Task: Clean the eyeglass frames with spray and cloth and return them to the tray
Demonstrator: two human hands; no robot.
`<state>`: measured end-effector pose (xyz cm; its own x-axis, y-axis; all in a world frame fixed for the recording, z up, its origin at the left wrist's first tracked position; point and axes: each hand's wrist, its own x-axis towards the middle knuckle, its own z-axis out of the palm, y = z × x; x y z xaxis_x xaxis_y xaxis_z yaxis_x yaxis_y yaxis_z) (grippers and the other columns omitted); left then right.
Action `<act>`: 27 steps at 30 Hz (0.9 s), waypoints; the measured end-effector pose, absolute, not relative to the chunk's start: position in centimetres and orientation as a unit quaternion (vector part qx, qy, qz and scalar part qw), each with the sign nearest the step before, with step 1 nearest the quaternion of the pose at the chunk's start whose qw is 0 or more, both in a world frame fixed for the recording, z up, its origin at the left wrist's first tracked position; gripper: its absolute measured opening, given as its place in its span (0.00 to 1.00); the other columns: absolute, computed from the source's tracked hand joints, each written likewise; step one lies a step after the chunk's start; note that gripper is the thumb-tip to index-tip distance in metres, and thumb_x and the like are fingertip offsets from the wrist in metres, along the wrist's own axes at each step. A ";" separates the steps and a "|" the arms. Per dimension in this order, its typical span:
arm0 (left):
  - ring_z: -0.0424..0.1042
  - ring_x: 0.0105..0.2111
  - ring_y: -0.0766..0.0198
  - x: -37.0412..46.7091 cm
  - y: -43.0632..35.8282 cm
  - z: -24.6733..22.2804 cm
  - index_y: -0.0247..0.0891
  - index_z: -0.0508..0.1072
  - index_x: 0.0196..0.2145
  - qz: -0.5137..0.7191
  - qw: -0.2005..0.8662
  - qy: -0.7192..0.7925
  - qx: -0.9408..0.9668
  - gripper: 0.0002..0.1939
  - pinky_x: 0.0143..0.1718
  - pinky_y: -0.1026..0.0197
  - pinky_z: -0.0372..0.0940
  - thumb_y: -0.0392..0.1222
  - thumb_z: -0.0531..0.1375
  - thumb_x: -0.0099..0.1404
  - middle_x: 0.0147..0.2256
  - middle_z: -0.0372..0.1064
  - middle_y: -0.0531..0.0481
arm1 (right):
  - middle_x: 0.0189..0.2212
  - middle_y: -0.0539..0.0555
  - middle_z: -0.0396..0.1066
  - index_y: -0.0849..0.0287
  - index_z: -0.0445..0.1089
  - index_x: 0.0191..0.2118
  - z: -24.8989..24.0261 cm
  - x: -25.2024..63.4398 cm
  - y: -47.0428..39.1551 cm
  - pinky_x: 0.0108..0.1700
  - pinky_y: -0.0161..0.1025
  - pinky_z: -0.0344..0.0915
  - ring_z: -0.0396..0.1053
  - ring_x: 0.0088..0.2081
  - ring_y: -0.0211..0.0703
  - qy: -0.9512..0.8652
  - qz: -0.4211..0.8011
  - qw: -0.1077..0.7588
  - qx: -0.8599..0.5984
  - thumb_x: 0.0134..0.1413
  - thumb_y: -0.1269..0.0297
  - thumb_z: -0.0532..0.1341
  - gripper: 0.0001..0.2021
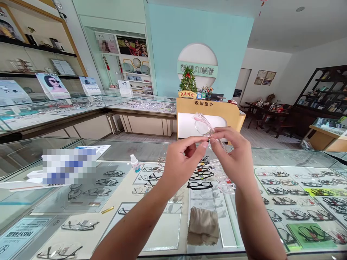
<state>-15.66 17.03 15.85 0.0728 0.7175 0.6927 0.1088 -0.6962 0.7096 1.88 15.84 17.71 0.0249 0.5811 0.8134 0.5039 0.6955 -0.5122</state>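
A pair of eyeglasses (202, 127) with a clear, faintly pink frame is held up above the glass counter, one lens pointing up and to the left. My left hand (185, 155) pinches it near the middle with thumb and forefinger. Gripping the same eyeglasses close by, my right hand (230, 151) has its thumb and fingers closed on the frame. My fingers hide part of the frame and most of the other lens. Below the hands, a folded beige cloth (203, 225) lies on the counter. A small white spray bottle (135, 164) stands upright left of my left hand.
Under the glass counter top (159, 148) lie several rows of eyeglasses (200, 185). Papers with a blurred patch (101, 150) rest at the left. Farther back are a wooden cashier desk (210, 103) with a plant (187, 81) and more display cases (146, 108).
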 end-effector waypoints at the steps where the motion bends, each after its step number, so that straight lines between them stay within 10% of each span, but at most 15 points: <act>1: 0.54 0.22 0.68 -15.5 17.1 15.8 0.44 0.88 0.43 0.614 0.271 0.304 0.676 0.12 0.23 0.62 0.53 0.53 0.67 0.73 0.21 0.58 0.57 | 0.49 0.56 0.83 0.50 0.82 0.41 17.6 1.5 15.8 0.56 0.53 0.77 0.81 0.53 0.54 -0.697 0.010 0.601 -0.390 0.67 0.62 0.66 0.05; 12: 0.49 0.22 0.69 -15.6 18.3 16.1 0.44 0.88 0.35 0.634 0.333 0.320 0.621 0.10 0.23 0.62 0.49 0.52 0.73 0.64 0.20 0.49 0.59 | 0.59 0.61 0.81 0.51 0.80 0.58 17.7 0.8 13.9 0.54 0.60 0.73 0.80 0.56 0.62 -0.762 -0.116 0.466 -0.436 0.73 0.61 0.61 0.15; 18: 0.48 0.22 0.69 -16.0 18.6 16.1 0.43 0.85 0.33 0.623 0.313 0.331 0.636 0.07 0.25 0.61 0.49 0.47 0.71 0.66 0.20 0.50 0.59 | 0.48 0.56 0.84 0.51 0.78 0.43 18.6 1.4 11.8 0.52 0.52 0.71 0.80 0.49 0.54 -0.750 -0.060 0.510 -0.418 0.72 0.60 0.64 0.06; 22: 0.49 0.23 0.69 -16.3 18.7 16.1 0.42 0.82 0.32 0.605 0.273 0.350 0.662 0.05 0.26 0.61 0.50 0.43 0.69 0.66 0.21 0.48 0.59 | 0.20 0.46 0.56 0.52 0.54 0.23 17.6 4.7 15.5 0.31 0.40 0.57 0.57 0.25 0.38 -0.617 -0.040 0.682 -0.391 0.69 0.54 0.66 0.26; 27: 0.51 0.23 0.68 -15.6 18.7 15.8 0.41 0.81 0.32 0.548 0.236 0.365 0.715 0.04 0.28 0.60 0.51 0.41 0.67 0.65 0.22 0.49 0.59 | 0.18 0.42 0.40 0.50 0.42 0.23 9.8 13.0 24.5 0.26 0.40 0.38 0.38 0.22 0.34 -0.482 0.053 0.724 -0.492 0.68 0.47 0.63 0.32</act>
